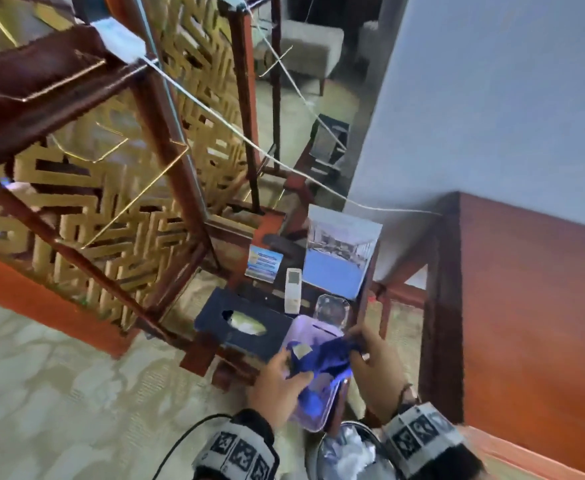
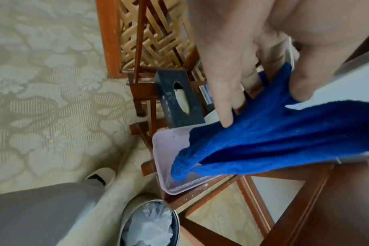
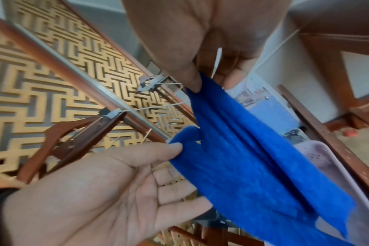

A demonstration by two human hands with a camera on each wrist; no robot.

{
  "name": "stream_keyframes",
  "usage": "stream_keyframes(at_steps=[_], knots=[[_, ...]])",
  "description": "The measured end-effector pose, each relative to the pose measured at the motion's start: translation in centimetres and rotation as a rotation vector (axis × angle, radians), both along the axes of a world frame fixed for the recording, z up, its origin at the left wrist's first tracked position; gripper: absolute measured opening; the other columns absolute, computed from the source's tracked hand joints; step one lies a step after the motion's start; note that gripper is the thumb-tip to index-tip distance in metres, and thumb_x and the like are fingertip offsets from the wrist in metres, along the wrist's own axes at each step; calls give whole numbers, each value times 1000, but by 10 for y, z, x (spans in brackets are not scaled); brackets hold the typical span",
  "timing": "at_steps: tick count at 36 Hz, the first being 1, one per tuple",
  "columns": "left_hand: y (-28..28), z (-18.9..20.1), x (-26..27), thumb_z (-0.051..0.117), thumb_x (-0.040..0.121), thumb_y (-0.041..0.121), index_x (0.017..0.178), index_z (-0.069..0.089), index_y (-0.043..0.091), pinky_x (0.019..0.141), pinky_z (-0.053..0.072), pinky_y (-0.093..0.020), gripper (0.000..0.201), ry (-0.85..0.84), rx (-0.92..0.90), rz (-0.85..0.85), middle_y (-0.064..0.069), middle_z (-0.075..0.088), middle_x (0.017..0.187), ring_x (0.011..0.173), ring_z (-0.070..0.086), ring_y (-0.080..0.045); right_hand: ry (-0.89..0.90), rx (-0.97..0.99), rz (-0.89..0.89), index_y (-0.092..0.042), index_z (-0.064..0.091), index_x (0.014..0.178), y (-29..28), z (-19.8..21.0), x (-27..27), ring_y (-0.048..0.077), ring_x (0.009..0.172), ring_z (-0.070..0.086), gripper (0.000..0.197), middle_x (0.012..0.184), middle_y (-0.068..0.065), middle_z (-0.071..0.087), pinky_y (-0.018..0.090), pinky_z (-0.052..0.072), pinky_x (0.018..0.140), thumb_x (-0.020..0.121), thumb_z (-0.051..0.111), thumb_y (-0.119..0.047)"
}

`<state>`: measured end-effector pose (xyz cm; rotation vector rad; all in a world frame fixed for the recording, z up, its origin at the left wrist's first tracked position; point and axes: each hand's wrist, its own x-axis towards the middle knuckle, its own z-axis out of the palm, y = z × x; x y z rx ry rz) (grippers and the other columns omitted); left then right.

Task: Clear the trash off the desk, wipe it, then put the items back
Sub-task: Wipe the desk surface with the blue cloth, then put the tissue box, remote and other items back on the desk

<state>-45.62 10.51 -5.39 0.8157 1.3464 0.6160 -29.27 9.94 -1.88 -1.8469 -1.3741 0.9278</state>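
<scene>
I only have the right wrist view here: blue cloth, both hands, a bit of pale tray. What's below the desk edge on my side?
Observer: A round trash bin stands on the carpet below the desk's near edge, with crumpled white paper in it.
Operator: Anything on the tray I should know about?
Observer: The lavender tray has dark specks near its far corner; the blue cloth drapes over much of it.
Operator: What's left on the desk beyond the tray?
Observer: A dark tissue box, a white remote and a clear glass ashtray stand beyond the tray.
</scene>
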Motion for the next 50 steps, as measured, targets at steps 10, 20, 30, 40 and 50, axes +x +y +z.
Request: stream_keyframes(at_steps=[10, 20, 30, 40, 50], knots=[[35, -90, 9, 66, 54, 33, 84, 62, 13, 77, 44, -40, 36, 2, -104, -140, -10, 70, 92, 83, 61, -26, -27, -204, -228, -32, 48, 71, 32, -52, -26, 15, 74, 59, 35, 73, -14, 59, 14, 39, 63, 80, 57, 1], [45, -116, 9, 47, 95, -4, 105, 48, 18, 83, 36, -12, 25, 11, -212, -330, 8, 47, 108, 106, 42, -10, -94, -526, -93, -24, 60, 113, 33, -125, -9, 17, 98, 61, 22, 115, -2, 64, 20, 40, 78, 91, 54, -22], [50, -120, 0, 50, 94, 1, 145, 35, 13, 103, 31, -26, 54, 110, -193, -349, -13, 40, 147, 134, 39, -20, -72, -532, -73, -20, 53, 129, 25, -133, 1, 17, 113, 55, 37, 129, 1, 57, 16, 35, 83, 92, 52, -19], [66, -20, -24, 49, 72, 32, 102, 60, 21, 102, 43, -40, 34, 216, -66, -350, -4, 64, 111, 108, 58, -24, -21, -421, -20, -20, 60, 109, -9, -64, 38, 12, 91, 59, 19, 107, 0, 64, 13, 43, 70, 91, 56, -14], [126, 69, -10, 41, 99, 9, 110, 53, 16, 65, 35, -27, 18, 108, 20, -321, -10, 51, 95, 78, 47, -17, -56, -407, -57, -13, 57, 120, 8, -14, 86, 12, 100, 55, 29, 117, 3, 60, 23, 42, 89, 91, 57, -12]])
